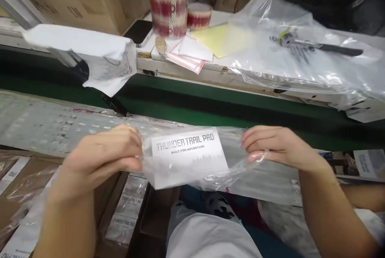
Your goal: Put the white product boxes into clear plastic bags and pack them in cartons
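Observation:
A clear plastic bag (pixel 237 169) is stretched between my two hands above a narrow ledge. Inside it, or right behind its film, lies a white printed card (pixel 189 165) reading "THUNDER TRAIL PRO, BUILT FOR ADVENTURE". My left hand (pixel 105 155) pinches the bag's left end, close to the card's edge. On the other side my right hand (pixel 276 147) pinches the bag's right end, with film bunched at the fingertips. The bag's lower edge hangs loose and wrinkled.
Bagged white packs (pixel 124 214) fill a carton at lower left. Across a green belt (pixel 192 105), a shelf bears red-and-cream tape rolls (pixel 168 5), a phone (pixel 138 32), yellow paper (pixel 221 39), plastic sheets (pixel 319 65) and a black-handled tool (pixel 327 48). Another person's arm (pixel 363 196) shows at right.

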`<state>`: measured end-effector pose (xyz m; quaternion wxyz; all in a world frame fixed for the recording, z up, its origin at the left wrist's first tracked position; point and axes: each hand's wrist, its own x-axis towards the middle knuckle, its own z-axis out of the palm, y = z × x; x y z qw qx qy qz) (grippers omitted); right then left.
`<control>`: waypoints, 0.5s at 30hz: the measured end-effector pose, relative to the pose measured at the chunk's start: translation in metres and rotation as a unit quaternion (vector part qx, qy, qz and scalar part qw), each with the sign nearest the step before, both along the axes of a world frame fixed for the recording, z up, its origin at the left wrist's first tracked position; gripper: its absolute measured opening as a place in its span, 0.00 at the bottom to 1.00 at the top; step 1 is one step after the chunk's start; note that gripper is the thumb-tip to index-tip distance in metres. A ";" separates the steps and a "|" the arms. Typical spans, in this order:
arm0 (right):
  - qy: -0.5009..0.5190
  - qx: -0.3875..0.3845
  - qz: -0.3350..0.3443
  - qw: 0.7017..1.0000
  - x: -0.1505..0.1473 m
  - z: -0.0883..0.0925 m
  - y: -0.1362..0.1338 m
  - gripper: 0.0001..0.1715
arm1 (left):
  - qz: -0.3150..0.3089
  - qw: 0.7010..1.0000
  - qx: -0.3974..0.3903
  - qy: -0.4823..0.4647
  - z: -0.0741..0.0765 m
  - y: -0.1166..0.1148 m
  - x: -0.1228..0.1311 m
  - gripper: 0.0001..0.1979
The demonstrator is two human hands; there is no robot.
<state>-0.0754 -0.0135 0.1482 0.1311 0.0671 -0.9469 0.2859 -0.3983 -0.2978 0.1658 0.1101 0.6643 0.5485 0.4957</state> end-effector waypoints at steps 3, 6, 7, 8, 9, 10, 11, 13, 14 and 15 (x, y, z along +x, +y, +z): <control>0.043 0.063 -0.107 0.991 0.018 0.015 -0.030 0.07 | 0.117 0.988 0.091 -0.048 -0.032 -0.022 -0.002 0.10; 0.043 0.106 -0.181 0.977 0.011 0.016 -0.090 0.45 | 0.156 0.961 0.043 -0.224 -0.066 -0.030 0.011 0.21; 0.025 0.119 -0.180 0.976 0.000 0.011 -0.111 0.61 | 0.151 0.953 0.011 -0.262 -0.075 -0.028 0.021 0.28; 0.018 0.142 -0.172 0.975 -0.015 0.002 -0.129 0.69 | 0.165 0.945 -0.016 -0.283 -0.082 -0.024 0.033 0.31; 0.008 0.169 -0.171 0.971 -0.032 -0.009 -0.143 0.73 | 0.199 0.934 -0.029 -0.295 -0.086 -0.018 0.046 0.27; 0.002 0.194 -0.186 0.963 -0.050 -0.021 -0.151 0.73 | 0.241 0.919 -0.025 -0.310 -0.089 -0.011 0.058 0.20; 0.009 0.213 -0.203 0.956 -0.066 -0.032 -0.155 0.70 | 0.281 0.900 -0.005 -0.332 -0.089 -0.004 0.068 0.14; -0.004 0.230 -0.217 0.949 -0.093 -0.050 -0.150 0.57 | 0.307 0.860 0.063 -0.402 -0.084 0.007 0.077 0.12; -0.016 0.233 -0.218 0.948 -0.103 -0.055 -0.144 0.47 | 0.286 0.845 0.093 -0.443 -0.080 0.010 0.076 0.13; -0.032 0.236 -0.212 0.948 -0.110 -0.058 -0.138 0.37 | 0.257 0.835 0.111 -0.474 -0.076 0.009 0.072 0.14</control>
